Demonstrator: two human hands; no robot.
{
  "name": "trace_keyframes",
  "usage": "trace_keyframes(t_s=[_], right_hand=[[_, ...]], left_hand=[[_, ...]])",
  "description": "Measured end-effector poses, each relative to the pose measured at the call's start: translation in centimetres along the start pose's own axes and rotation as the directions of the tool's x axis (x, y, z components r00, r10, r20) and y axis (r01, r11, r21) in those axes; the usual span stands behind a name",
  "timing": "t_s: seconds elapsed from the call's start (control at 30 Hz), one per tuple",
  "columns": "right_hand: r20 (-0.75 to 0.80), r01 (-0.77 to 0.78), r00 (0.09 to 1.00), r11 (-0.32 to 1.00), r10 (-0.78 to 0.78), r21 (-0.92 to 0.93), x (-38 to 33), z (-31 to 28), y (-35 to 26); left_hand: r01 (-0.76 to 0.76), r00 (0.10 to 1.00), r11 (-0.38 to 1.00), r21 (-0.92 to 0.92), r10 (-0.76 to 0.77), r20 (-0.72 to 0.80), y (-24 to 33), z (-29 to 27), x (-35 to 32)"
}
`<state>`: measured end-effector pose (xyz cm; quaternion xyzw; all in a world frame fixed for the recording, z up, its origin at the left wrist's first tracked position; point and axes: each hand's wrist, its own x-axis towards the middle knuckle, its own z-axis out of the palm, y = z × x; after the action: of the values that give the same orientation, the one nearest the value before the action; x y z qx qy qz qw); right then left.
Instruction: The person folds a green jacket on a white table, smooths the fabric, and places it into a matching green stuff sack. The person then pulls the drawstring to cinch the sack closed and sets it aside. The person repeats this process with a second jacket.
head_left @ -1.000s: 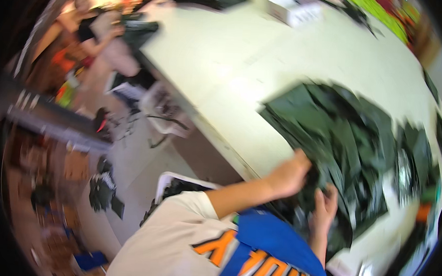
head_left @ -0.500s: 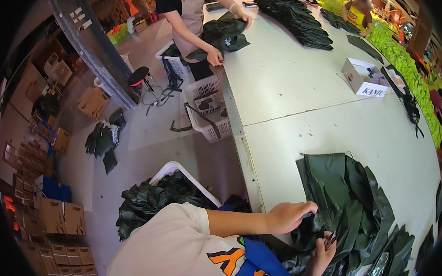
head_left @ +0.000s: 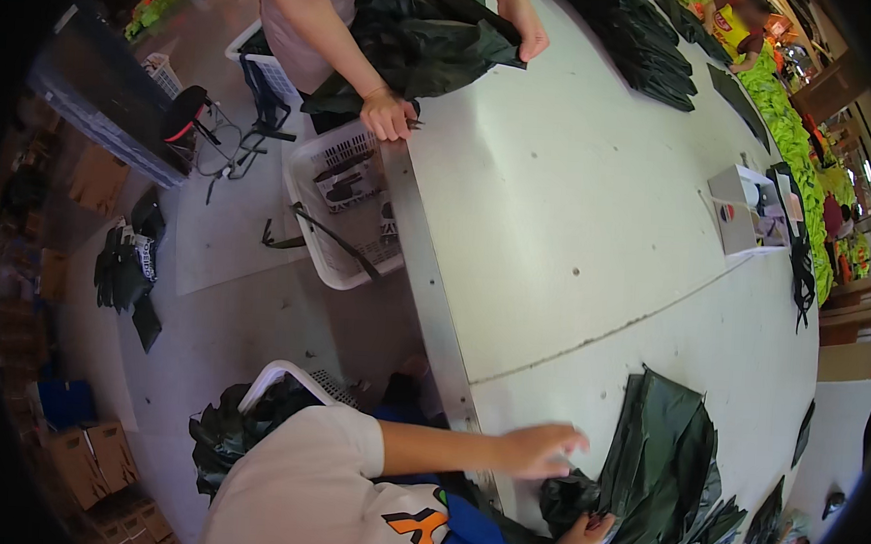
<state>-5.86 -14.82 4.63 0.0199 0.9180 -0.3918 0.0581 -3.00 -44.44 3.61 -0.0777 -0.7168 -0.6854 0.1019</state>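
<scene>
Dark green, slightly shiny fabric pieces (head_left: 658, 441) lie in a pile at the near end of the white table. My left hand (head_left: 535, 450) is lifted just left of the pile, its fingers blurred but stretched out, with nothing visible in them. Below it a crumpled bunch of the same fabric (head_left: 568, 498) bulges up by the table's near edge. My right hand (head_left: 579, 541) is closed beside that bunch, around a small dark reddish tool that is mostly hidden by the fingers. The fabric touches its fingertips.
Across the white table (head_left: 557, 209), a co-worker's hands (head_left: 390, 114) handle dark green fabric (head_left: 418, 45). A white box (head_left: 744, 214) stands at the right. White plastic baskets (head_left: 342, 267) are beside the table's left edge; one near my elbow (head_left: 282, 377) overflows with dark fabric.
My left hand has let go of the fabric and opened, moving away from the right hand. My view has shifted, bringing the co-worker closer. The right hand stays at the bunched fabric.
</scene>
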Motion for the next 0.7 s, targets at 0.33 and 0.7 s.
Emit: trace_keyframes(t_s=[0.33, 0.7], right_hand=[[0.304, -0.067, 0.929, 0.902, 0.213, -0.427, 0.6, 7.6, -7.8], [0.226, -0.236, 0.888, 0.82, 0.399, -0.522, 3.0, 11.0, -8.0]], left_hand=[[-0.425, 0.633, 0.61, -0.669, -0.328, -0.701, 0.2, -33.6, 12.4], [-0.657, 0.415, 0.503, -0.561, -0.38, -0.826, 0.0, -39.2, 18.9]])
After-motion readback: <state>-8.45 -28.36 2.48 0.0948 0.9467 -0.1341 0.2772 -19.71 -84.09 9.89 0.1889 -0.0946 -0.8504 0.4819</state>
